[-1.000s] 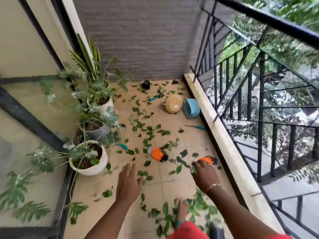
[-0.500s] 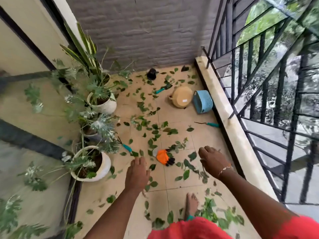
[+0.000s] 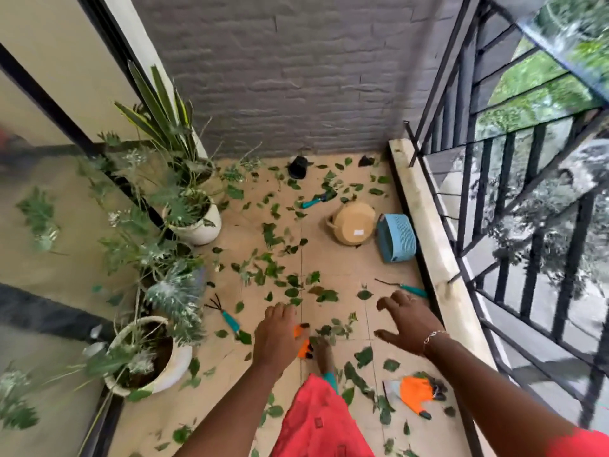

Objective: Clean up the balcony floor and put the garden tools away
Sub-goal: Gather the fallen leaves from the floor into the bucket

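Green leaves lie scattered over the tan tiled balcony floor. My left hand hovers open, palm down, above an orange glove that it partly hides. My right hand is open with fingers spread, holding nothing. A second orange glove lies near my right forearm. Teal-handled tools are on the floor: a hand rake by the pots, a thin weeder by the kerb, a trowel farther back.
Three white plant pots line the left glass wall. A tan basket and a blue basket lie tipped over near the concrete kerb under the black railing. A small black pot sits by the brick wall. My bare foot stands among leaves.
I have stepped forward, so the view moved farther into the balcony. Both hands stayed open and empty; the left now hovers over the orange glove and the second glove lies behind my right hand.
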